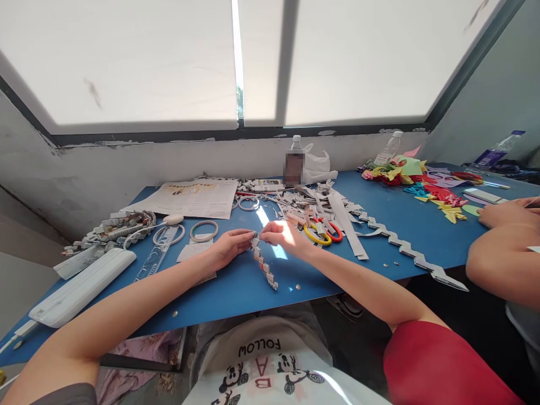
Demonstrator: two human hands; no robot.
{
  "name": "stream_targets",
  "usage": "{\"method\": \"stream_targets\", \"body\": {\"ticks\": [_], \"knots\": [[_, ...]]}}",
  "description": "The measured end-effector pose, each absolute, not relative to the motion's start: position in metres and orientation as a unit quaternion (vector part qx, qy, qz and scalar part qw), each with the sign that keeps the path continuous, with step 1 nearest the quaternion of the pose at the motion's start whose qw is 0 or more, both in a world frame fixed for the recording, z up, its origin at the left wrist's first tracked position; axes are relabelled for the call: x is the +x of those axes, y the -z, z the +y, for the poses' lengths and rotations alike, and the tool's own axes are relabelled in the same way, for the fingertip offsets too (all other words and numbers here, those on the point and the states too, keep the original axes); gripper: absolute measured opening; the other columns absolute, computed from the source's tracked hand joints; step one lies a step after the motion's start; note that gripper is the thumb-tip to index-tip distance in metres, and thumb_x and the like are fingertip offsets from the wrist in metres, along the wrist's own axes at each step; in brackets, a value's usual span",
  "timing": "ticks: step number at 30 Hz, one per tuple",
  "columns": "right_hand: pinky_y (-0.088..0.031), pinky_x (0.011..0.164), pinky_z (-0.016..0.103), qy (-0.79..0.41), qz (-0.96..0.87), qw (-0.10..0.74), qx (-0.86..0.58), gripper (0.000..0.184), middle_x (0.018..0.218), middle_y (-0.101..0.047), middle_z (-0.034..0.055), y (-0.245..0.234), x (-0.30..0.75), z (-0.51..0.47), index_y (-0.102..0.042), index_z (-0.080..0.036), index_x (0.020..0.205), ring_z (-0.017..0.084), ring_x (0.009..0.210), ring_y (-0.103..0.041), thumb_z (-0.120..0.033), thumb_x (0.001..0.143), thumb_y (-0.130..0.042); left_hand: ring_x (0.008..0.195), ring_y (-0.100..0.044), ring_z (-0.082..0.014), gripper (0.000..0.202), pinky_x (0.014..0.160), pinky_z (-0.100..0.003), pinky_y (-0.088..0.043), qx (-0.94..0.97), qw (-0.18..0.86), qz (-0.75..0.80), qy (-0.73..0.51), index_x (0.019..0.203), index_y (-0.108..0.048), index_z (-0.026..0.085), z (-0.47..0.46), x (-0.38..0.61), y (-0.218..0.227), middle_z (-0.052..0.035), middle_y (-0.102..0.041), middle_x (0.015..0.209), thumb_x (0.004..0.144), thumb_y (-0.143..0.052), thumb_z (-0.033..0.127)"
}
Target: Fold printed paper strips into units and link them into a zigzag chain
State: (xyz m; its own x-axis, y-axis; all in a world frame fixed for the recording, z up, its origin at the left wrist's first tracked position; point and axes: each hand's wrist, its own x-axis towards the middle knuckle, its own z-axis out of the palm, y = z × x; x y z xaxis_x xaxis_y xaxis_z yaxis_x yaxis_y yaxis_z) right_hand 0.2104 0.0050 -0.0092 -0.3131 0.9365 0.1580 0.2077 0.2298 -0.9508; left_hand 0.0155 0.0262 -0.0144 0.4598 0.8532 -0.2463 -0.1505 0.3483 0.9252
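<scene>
A short zigzag chain of folded paper (264,264) hangs from my fingertips and slants down over the blue table. My left hand (233,246) pinches its upper end from the left. From the right, my right hand (283,235) closes thumb and fingers on the same end; the exact fold between the fingertips is too small to make out. Just right of my right hand lie scissors with yellow and red handles (324,232). Left of my left hand rests a beige ring (204,230) on a slip of printed paper.
Paper strips (310,199) heap up behind my hands, near a bottle (294,163). A longer paper chain (405,247) crosses the right side. On the left are a newspaper sheet (189,197) and a white power strip (84,287). A co-worker's arm (502,259) rests at the right.
</scene>
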Motion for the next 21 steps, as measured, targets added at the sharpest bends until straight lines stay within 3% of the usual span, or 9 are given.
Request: {"method": "stream_targets", "body": {"ticks": [7, 18, 21], "knots": [[-0.034, 0.057, 0.028, -0.481, -0.666, 0.353, -0.446, 0.017, 0.058, -0.05, -0.0019, 0.0036, 0.2084, 0.0018, -0.061, -0.015, 0.068, 0.012, 0.057, -0.045, -0.031, 0.074, -0.061, 0.098, -0.065, -0.0232, 0.032, 0.091, -0.035, -0.047, 0.457, 0.721, 0.396, -0.339, 0.083, -0.072, 0.016, 0.0261, 0.0154, 0.0148, -0.0083, -0.073, 0.094, 0.058, -0.088, 0.028], [-0.035, 0.056, 0.028, -0.449, -0.683, 0.363, -0.447, 0.016, 0.061, -0.054, -0.0011, 0.0093, 0.2095, 0.0062, -0.063, -0.016, 0.069, 0.013, 0.06, -0.047, -0.031, 0.073, -0.063, 0.096, -0.065, -0.0238, 0.033, 0.09, -0.035, -0.048, 0.483, 0.698, 0.417, -0.325, 0.086, -0.071, 0.013, 0.0212, 0.018, 0.0082, -0.0117, -0.072, 0.096, 0.062, -0.086, 0.03], [-0.035, 0.056, 0.028, -0.444, -0.677, 0.387, -0.442, 0.017, 0.06, -0.053, -0.0009, 0.0114, 0.2104, 0.007, -0.06, -0.017, 0.065, 0.013, 0.059, -0.047, -0.03, 0.076, -0.061, 0.095, -0.065, -0.0221, 0.039, 0.091, -0.035, -0.048, 0.479, 0.693, 0.42, -0.338, 0.089, -0.071, 0.015, 0.0206, 0.0182, 0.0091, -0.0097, -0.071, 0.098, 0.057, -0.089, 0.027]]}}
